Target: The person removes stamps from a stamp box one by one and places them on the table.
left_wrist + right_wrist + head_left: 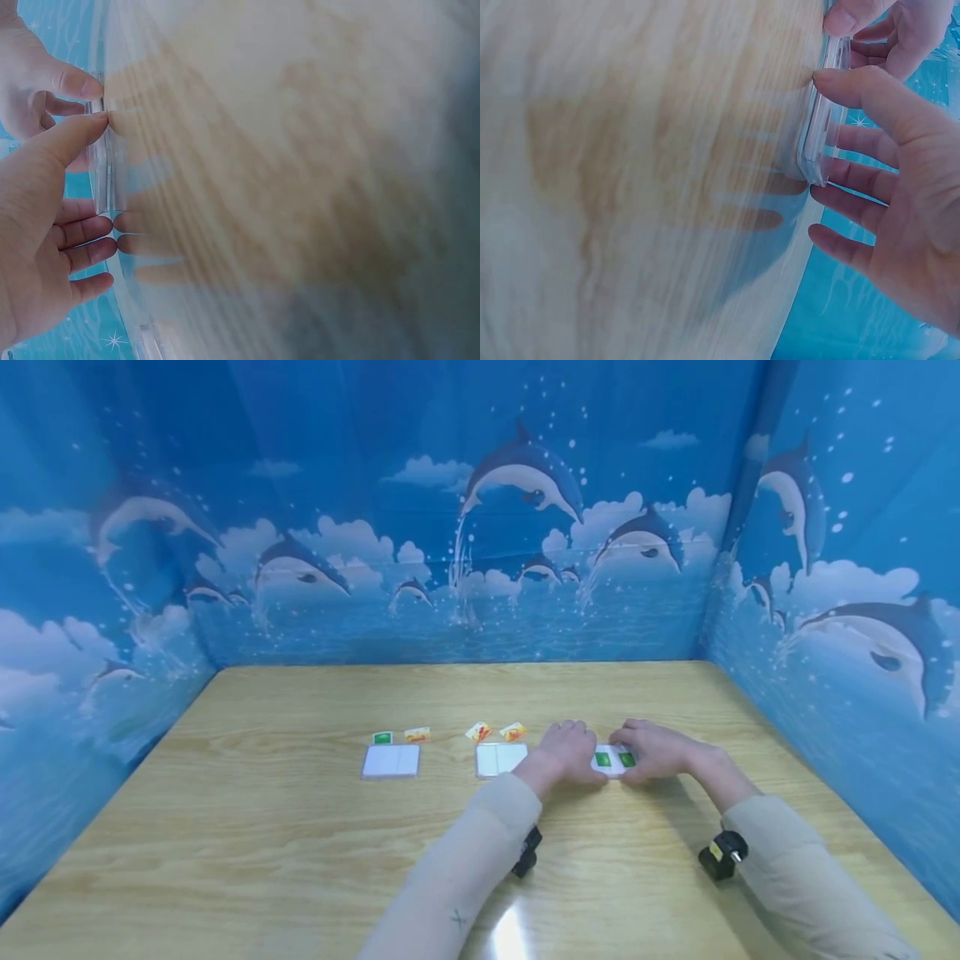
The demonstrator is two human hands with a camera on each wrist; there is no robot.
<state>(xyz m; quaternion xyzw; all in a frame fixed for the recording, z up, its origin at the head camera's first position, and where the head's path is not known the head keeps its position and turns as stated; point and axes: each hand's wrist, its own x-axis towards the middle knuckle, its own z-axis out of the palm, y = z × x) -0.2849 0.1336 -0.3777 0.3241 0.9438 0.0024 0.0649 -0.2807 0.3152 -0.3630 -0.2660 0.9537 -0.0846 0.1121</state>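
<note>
A clear, flat plastic case (615, 768) with two small green cards (603, 760) on its white face lies at the right of the row. My left hand (567, 750) grips its left end, and my right hand (654, 750) holds the right end. Both thumbs press along the near edge of the case (101, 176), while the fingers reach behind it. In the right wrist view the right hand (911, 165) has its thumb tip on the rim of the case (819, 131), its lower fingers spread beside the corner.
Two more flat white cases, one in the middle (491, 760) and one at left (391, 762), lie on the wooden table (300, 852). Behind them are a green card (382, 737) and several orange-patterned cards (417, 735). Blue dolphin-printed curtains (337, 460) enclose the table.
</note>
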